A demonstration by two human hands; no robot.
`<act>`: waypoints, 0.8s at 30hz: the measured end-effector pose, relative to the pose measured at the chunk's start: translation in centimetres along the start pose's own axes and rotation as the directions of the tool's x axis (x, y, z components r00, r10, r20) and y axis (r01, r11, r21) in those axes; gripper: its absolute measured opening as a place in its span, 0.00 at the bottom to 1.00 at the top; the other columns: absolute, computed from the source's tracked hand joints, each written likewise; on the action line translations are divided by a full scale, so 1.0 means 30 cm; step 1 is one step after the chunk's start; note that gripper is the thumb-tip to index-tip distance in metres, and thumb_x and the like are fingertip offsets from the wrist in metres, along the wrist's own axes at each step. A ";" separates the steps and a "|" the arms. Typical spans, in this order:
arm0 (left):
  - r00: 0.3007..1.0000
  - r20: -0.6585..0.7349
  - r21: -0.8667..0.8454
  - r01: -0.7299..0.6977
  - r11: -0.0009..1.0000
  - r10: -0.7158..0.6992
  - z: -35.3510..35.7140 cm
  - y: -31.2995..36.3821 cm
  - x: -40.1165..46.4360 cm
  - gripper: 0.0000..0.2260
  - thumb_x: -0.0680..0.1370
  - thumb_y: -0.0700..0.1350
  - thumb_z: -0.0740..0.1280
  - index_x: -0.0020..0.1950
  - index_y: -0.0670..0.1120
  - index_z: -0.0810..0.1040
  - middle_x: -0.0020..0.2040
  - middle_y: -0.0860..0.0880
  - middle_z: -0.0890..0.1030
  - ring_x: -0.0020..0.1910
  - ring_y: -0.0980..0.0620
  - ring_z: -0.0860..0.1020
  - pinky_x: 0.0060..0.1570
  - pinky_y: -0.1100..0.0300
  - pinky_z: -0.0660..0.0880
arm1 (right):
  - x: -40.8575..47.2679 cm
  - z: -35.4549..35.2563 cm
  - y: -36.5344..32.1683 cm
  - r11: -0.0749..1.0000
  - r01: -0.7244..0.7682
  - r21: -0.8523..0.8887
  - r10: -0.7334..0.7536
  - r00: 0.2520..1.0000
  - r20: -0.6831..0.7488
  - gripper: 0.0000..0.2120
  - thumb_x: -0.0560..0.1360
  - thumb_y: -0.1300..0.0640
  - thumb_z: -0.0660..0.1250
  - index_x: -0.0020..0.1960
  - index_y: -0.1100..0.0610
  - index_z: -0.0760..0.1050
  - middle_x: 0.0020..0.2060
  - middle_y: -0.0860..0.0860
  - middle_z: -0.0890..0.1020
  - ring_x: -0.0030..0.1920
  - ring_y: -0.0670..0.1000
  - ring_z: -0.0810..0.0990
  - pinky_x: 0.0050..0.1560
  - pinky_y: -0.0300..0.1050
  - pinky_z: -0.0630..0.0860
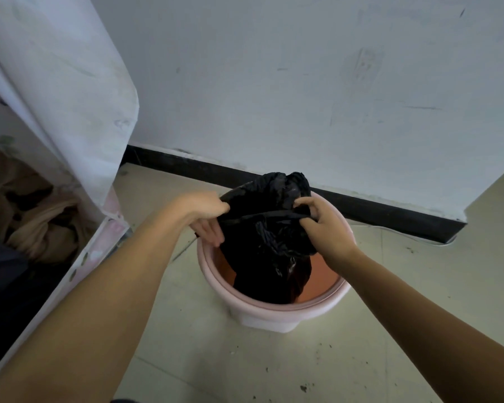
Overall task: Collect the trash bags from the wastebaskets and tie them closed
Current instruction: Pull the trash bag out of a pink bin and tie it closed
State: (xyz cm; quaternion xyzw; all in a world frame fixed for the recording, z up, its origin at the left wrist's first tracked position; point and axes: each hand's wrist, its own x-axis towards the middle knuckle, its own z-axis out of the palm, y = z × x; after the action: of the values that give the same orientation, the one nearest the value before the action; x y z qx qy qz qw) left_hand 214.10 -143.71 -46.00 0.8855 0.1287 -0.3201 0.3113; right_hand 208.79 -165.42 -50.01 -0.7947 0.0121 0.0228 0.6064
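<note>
A black trash bag (pixel 269 251) sits in a round pink wastebasket (pixel 262 312) on the floor by the wall. The bag's top edge is pulled off the rim and gathered above the basket. My left hand (pixel 207 218) grips the bag's left edge, thumb over the plastic. My right hand (pixel 322 225) pinches the bag's right edge, and a taut band of plastic stretches between the two hands. The lower part of the bag stays inside the basket, whose orange-pink inner wall shows on the right.
A white wall (pixel 303 82) with a black baseboard (pixel 361 207) runs just behind the basket. A fabric wardrobe with a white floral cover (pixel 56 112) stands at left, with beige clothing (pixel 35 216) inside. The tiled floor (pixel 245 367) is speckled with dirt.
</note>
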 end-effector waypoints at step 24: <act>0.630 -0.708 -0.161 -0.585 0.795 0.320 0.001 -0.019 0.116 0.08 0.77 0.34 0.58 0.44 0.45 0.72 0.45 0.49 0.74 0.42 0.53 0.73 0.43 0.66 0.68 | 0.014 -0.014 -0.014 0.997 -0.049 -0.064 0.061 0.977 0.206 0.07 0.74 0.70 0.58 0.45 0.71 0.74 0.53 0.53 0.77 0.49 0.54 0.76 0.52 0.43 0.76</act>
State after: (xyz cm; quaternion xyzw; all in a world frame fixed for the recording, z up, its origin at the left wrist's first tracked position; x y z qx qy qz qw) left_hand 216.49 -143.20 -48.55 0.8650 0.0556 0.1282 0.4819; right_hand 209.25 -165.70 -49.50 -0.8049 -0.0300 0.1226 0.5799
